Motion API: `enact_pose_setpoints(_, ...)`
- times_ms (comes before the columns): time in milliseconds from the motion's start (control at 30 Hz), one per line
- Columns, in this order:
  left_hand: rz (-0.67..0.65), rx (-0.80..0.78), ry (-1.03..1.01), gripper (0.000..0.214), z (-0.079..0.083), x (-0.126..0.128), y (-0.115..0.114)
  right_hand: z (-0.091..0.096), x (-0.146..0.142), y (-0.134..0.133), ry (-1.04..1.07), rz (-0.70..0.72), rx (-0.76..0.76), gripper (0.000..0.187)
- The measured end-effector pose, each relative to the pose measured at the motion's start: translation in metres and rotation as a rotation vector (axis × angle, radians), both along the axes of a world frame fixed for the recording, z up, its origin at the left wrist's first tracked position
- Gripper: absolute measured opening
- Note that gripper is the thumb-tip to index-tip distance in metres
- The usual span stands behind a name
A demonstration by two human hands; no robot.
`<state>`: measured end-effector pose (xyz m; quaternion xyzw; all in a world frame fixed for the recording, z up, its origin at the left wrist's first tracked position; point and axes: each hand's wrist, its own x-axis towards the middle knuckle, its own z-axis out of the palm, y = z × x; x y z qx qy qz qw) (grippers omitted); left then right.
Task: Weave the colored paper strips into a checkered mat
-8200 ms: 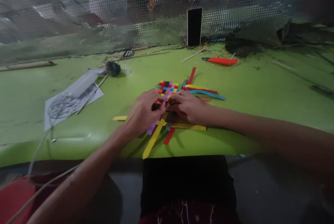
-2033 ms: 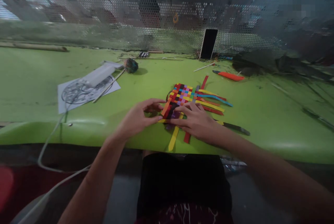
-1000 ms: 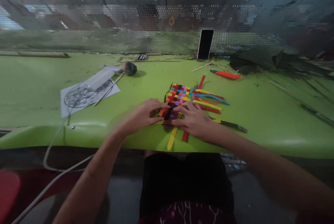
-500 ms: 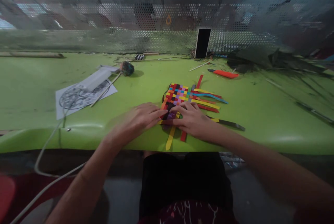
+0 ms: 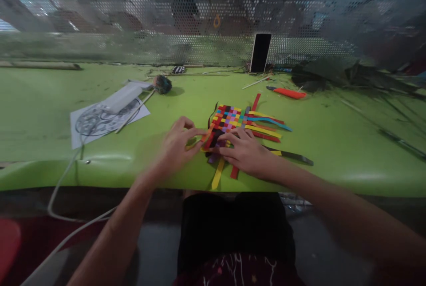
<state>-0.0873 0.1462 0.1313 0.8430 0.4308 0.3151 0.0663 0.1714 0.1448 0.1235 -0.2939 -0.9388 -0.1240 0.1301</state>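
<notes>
A small woven mat (image 5: 229, 117) of red, yellow, black, purple and blue strips lies on the green table, checkered at its far part. Loose strip ends (image 5: 266, 127) fan out to its right. At the mat's near left edge, my left hand (image 5: 179, 141) pinches a yellow strip (image 5: 195, 144) between thumb and fingers. My right hand (image 5: 244, 150), fingers bent, holds down the mat's near part and hides some of it. From under that hand a yellow strip (image 5: 218, 174) and a red strip (image 5: 234, 172) stick out toward me, and a dark strip (image 5: 294, 156) reaches right.
A phone (image 5: 261, 53) leans upright against the perforated metal screen (image 5: 149, 19). An orange-handled cutter (image 5: 289, 93) lies beyond the mat. On the left are a printed sheet (image 5: 78, 126), a white device with a cable (image 5: 123, 97) and a dark ball (image 5: 163, 84). Dried leaves (image 5: 333, 75) sit at the back right.
My left hand has drawn back a little to the left and curled, now with a yellow strip between its fingertips. My right hand stays nearly in place on the mat.
</notes>
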Motion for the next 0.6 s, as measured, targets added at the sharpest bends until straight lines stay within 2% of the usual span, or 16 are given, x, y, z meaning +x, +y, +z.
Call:
enact_pose_setpoints(67, 0.016, 0.047, 0.003, 0.021, 0.003, 0.0, -0.001, -0.001, -0.001, 0.0, 0.02, -0.01, 0.003, 0.033)
enact_pose_setpoints(333, -0.181, -0.007, 0.274, 0.023, 0.01, -0.004, 0.0, -0.001, -0.002, 0.001, 0.04, -0.011, -0.024, 0.034)
enact_pose_setpoints(600, -0.239, -0.097, 0.137, 0.024, 0.007, -0.017, 0.013, 0.003, -0.002, 0.0, 0.006, -0.009, -0.066, 0.037)
